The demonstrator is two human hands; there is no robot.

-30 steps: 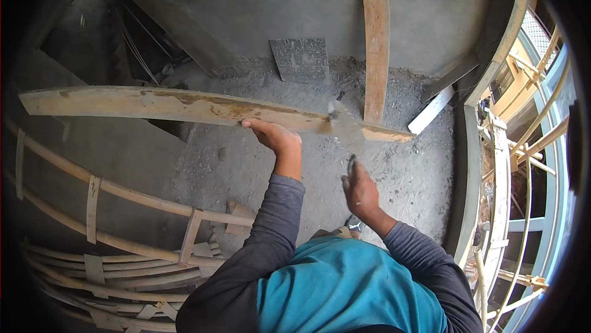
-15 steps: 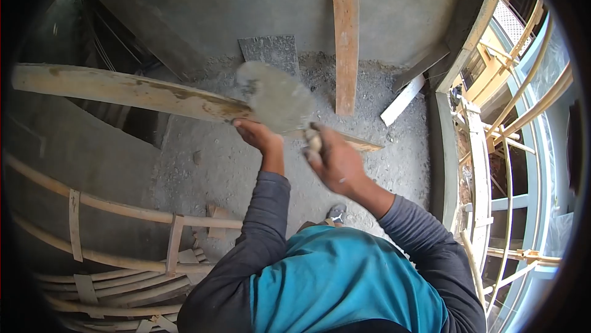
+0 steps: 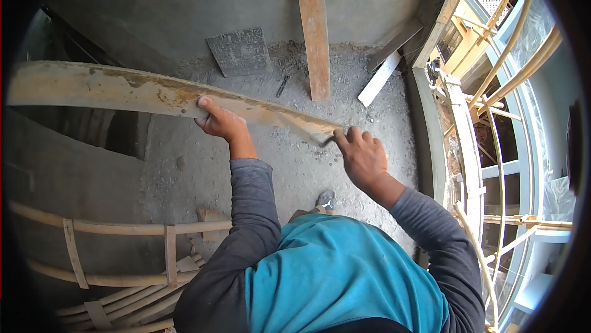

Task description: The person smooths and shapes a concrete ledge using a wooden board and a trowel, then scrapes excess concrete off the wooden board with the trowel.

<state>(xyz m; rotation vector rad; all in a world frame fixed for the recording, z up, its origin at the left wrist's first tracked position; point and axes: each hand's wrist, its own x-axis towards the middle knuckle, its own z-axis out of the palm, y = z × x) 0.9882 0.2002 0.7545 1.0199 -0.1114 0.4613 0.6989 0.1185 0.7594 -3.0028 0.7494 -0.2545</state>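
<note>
A long wooden board (image 3: 148, 94) with wet brown stains runs from the far left to the middle. My left hand (image 3: 223, 122) grips its lower edge, thumb on its face and fingers under it. Near the board's right end, my right hand (image 3: 364, 155) is closed round the handle of a trowel (image 3: 305, 133). The trowel's thin blade lies edge-on against the board, blurred and partly hard to tell from it.
Another plank (image 3: 314, 34) leans on the grey wall, beside a speckled square plate (image 3: 240, 52). A white strip (image 3: 378, 79) lies at the right. A wooden ladder (image 3: 117, 228) is at lower left, bamboo scaffolding (image 3: 502, 166) outside at right.
The trowel blade has turned from broad face to edge-on and moved down to the board's right part. My right hand has shifted right; the view has also shifted, with surroundings now further left.
</note>
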